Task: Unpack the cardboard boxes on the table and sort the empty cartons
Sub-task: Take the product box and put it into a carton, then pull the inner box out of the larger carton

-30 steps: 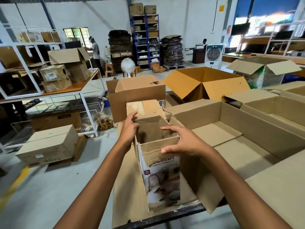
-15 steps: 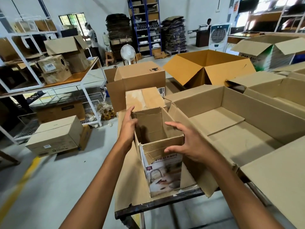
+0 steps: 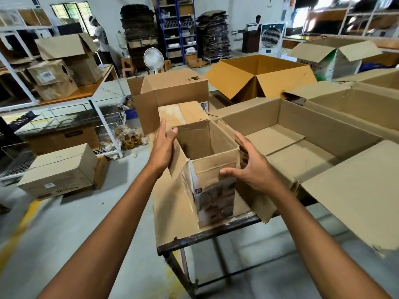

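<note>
in the head view, a small carton [image 3: 216, 197] is standing upright with its top open near the front left corner of the table [image 3: 205, 236], sitting on a flat cardboard sheet [image 3: 172, 203] that is covering that end. its near face is carrying a printed picture, and its inside is looking bare as far as the frame is showing. the left hand [image 3: 163, 147] is gripping the carton at the far end of its left wall: the fingers are lying straight along the outside and the thumb is hooking over the top edge, so the wall is being pinched between them. the right hand [image 3: 252, 169] is spreading wide at the carton's right side, with the thumb touching the folded flap on the near rim and the fingers reaching along the right wall; whether those fingers are touching it is not something i can tell. just to the right, a large shallow box [image 3: 302, 134] is lying open with its flaps out, touching the small carton's side. behind the carton a brown box [image 3: 172, 91] is standing, and further back an orange-lined box [image 3: 259, 76] is gaping open. on the floor to the left a closed box [image 3: 58, 171] is sitting near a white rack [image 3: 103, 117]. a standing fan [image 3: 153, 58] and an air cooler [image 3: 271, 39] are standing further back.
</note>
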Tool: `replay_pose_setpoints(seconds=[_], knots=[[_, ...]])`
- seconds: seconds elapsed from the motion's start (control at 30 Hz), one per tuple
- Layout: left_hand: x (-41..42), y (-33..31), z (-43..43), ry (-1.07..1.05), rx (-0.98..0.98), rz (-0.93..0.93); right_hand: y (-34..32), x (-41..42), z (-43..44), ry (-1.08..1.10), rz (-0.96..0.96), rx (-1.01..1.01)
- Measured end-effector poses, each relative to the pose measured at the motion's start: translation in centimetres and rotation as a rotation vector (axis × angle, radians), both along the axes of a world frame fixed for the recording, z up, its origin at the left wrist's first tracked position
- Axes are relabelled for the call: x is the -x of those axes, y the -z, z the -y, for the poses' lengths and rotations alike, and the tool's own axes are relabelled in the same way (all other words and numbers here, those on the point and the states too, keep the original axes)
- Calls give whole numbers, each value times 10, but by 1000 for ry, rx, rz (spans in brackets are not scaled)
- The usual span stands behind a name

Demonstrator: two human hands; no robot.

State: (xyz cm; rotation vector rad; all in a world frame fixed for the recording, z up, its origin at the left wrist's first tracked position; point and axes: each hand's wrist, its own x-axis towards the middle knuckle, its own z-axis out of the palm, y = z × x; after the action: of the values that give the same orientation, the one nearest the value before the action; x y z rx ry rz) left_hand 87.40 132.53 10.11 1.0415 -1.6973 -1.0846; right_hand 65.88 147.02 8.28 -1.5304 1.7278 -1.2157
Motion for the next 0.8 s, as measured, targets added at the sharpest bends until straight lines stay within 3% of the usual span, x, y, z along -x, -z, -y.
replay_pose_setpoints(seconds=[0.1, 0.23, 0.37, 0.6, 0.8], knots=[[-32, 2, -22, -31, 143, 90, -6, -15, -27, 147, -5, 48], [-96, 23, -62, -61, 272, 218, -7, -53, -70, 363, -1, 281], [-175, 58, -113, -103, 378, 283, 11, -135, -104, 277, -163, 361], [-294, 140, -186, -193, 390, 447, 125, -289, -116, 21, -220, 155], [-369, 220, -205, -229, 161, 567, 203, -361, -100, -133, -266, -89]])
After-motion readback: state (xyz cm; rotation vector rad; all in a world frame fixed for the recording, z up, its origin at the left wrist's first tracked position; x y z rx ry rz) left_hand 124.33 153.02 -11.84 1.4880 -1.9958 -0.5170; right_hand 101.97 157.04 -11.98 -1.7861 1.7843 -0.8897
